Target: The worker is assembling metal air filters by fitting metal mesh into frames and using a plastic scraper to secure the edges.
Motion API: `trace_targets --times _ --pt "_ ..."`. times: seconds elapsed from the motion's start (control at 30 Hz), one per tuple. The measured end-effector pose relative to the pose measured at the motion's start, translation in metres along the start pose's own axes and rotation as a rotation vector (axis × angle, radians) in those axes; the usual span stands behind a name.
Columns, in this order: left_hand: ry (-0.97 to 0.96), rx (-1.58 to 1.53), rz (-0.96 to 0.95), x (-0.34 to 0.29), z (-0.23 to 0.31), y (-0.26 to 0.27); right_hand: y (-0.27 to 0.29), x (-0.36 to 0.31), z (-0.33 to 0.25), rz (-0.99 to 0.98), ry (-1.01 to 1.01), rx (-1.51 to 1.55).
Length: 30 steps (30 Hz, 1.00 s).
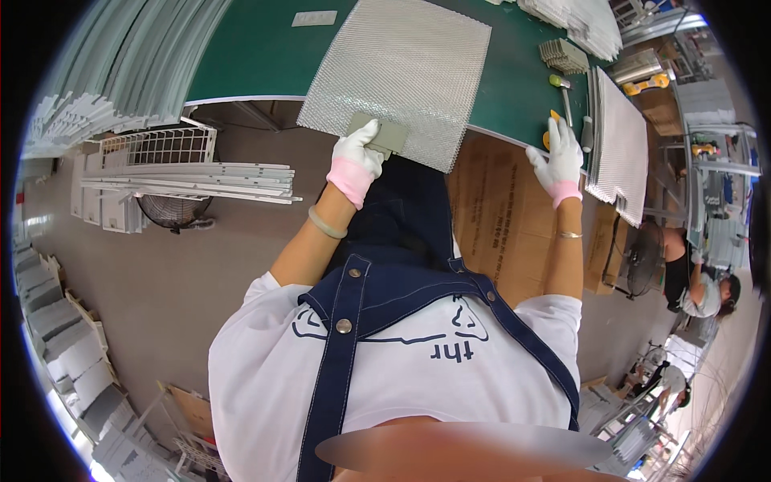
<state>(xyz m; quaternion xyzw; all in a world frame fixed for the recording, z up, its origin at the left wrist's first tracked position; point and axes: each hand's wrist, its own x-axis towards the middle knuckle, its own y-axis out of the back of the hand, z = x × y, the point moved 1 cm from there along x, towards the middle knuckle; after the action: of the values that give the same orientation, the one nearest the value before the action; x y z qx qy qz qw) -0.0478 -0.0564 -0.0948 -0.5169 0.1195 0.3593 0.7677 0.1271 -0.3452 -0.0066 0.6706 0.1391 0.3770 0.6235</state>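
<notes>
A silvery expanded-mesh sheet (401, 64) lies on the green table (257, 56), its near part jutting past the front edge. My left hand (355, 162), in a white glove with a pink cuff, grips a small grey-green plate (391, 136) over the sheet's near edge, thumb on top. To the right, my gloved right hand (560, 159) is open, fingers spread and holding nothing I can see. Just beyond it sits a yellow tool (548, 140), partly hidden by the fingers. A hammer (564, 98) with a lime-green head lies farther back.
Stacked mesh panels (617, 140) stand at the table's right end. Grey-green plates (564, 56) are piled behind the hammer. Long white frame strips (136, 64) fill the far left. Below are a wire rack (173, 149), a fan (173, 210) and cardboard (498, 209). Other people work at far right.
</notes>
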Motion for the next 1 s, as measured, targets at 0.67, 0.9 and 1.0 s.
trace_targets --times 0.67,0.9,1.0 --pt "-0.022 -0.063 0.000 -0.003 0.000 -0.003 0.013 0.052 -0.038 -0.002 -0.272 0.207" --pt "-0.011 0.019 -0.082 -0.010 0.001 -0.002 0.021 0.079 -0.077 -0.139 -0.249 0.952" --pt "-0.038 0.042 -0.031 -0.015 0.003 -0.006 0.020 0.092 -0.141 -0.463 -0.131 1.170"
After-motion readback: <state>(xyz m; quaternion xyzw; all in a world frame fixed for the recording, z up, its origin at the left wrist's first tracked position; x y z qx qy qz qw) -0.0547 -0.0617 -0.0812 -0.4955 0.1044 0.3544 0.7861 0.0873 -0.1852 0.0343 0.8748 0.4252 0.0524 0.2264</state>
